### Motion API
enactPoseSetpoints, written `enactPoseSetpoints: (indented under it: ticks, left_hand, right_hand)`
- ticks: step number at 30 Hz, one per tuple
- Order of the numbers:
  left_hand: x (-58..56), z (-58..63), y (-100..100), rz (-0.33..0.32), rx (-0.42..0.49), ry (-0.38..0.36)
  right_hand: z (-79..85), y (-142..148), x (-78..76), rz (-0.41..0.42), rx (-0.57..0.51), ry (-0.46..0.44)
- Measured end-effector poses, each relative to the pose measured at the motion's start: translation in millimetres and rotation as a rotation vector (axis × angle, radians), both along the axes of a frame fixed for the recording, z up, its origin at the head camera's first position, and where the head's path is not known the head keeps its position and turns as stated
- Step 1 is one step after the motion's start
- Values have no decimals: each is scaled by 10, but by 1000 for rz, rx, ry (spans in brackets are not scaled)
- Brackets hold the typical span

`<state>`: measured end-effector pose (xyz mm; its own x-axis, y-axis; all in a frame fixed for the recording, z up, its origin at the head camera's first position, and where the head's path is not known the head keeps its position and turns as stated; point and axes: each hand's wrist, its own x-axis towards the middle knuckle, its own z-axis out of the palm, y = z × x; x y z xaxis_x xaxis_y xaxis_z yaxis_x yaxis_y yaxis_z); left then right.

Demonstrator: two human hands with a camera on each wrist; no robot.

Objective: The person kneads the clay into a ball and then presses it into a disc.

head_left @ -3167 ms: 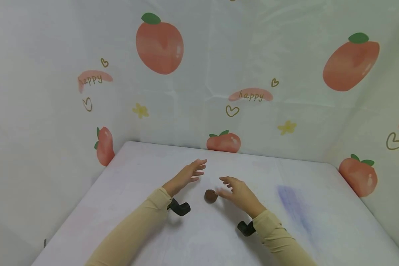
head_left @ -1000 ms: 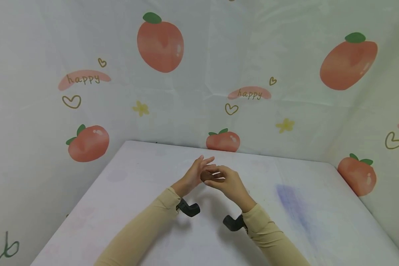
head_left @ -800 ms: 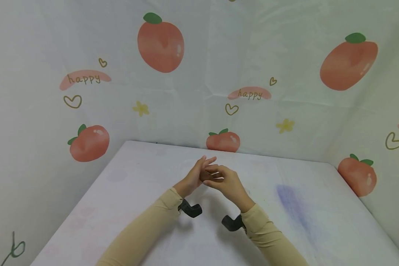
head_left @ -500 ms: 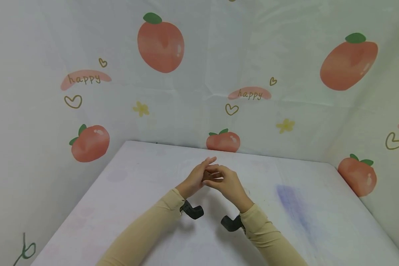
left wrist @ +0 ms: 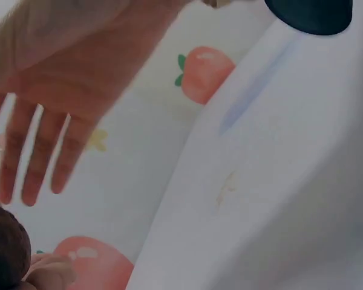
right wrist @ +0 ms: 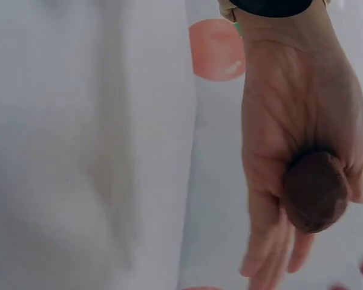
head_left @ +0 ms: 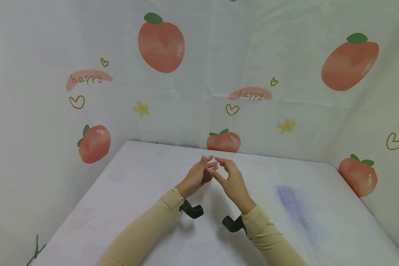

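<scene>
A small dark brown ball (right wrist: 315,192), clay-like with a creased rim, lies against the palm of my left hand (head_left: 195,177). In the right wrist view the left thumb side presses it while the other fingers stretch out past it. The left hand hides most of the ball in the head view. My right hand (head_left: 233,181) is just to the right, thumb and fingers spread apart with nothing between them. In the left wrist view the right hand's fingers (left wrist: 41,151) hang straight, and the ball shows dark at the lower left corner. Both hands are above the table.
The white table (head_left: 126,221) has a blue smudge (head_left: 297,208) on the right. A white curtain (head_left: 199,66) printed with red fruit stands behind and at both sides. Black wrist cameras (head_left: 192,210) hang under both wrists.
The ball first lay on the table; the right hand picked it up and brought it to the left palm. The right fingers have now let go and spread, and the ball stays in the left hand.
</scene>
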<state>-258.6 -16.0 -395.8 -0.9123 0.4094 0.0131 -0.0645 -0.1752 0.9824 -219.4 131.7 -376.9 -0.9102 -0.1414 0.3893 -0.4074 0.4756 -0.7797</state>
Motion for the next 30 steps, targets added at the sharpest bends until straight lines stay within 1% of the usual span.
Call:
enactPoseSetpoints:
  ticks: [1,3,4,6,8,10,12,13,15,17,19,21,23,24,26,28,30]
  left_hand:
    - [4,10,11,7,17,-2]
    - [24,29,42,18,51,8]
    - [37,37,62,21,76,9]
    - [68,47,105,25,89,37]
    - [100,45,147,31,60,87]
    - [133,30,185,44,-17,140]
    - [161,5,215,54,-118,189]
    - [174,-11,229,63,-177,202]
    - [201,-52,252,80,-281,215]
    - [244,-85,274,81,-348,211]
    - [321,-94,297,63,-381,228]
    - [408,-86,327,20,-349,240]
    - [490,-60,353,-11,-278,253]
    - [520,-43,360,-14,-243,257]
    - [533,-24,362,9,-179,239]
    - [505,-15,338,63,-158,213]
    - [447,-33,301,104,-159,158]
  right_hand:
    - [-2,2,-10,-14,-43,-14]
    - [-19,-12,-36,-28,-150,-88]
    - [-34,-28,-50,-24,-207,-136]
    - [-74,-78,-79,1,-321,-247]
    - [-114,-139,-101,45,-417,-344]
    - [-137,-196,-103,90,-474,-393]
    - [-140,-226,-79,111,-502,-408]
    - [-134,-233,-63,105,-499,-398]
    - [-111,-226,-26,65,-467,-368]
    - [-97,-198,-13,21,-453,-341]
    - [-90,-165,-33,-7,-465,-320]
    - [-98,-130,-69,-18,-508,-307]
    - [-117,-106,-99,-20,-554,-327]
    - [-130,-103,-102,-20,-571,-353]
    - [-148,-120,-75,-21,-593,-420]
    - [-142,-160,2,-1,-587,-506]
    - [-109,-213,112,44,-588,-581]
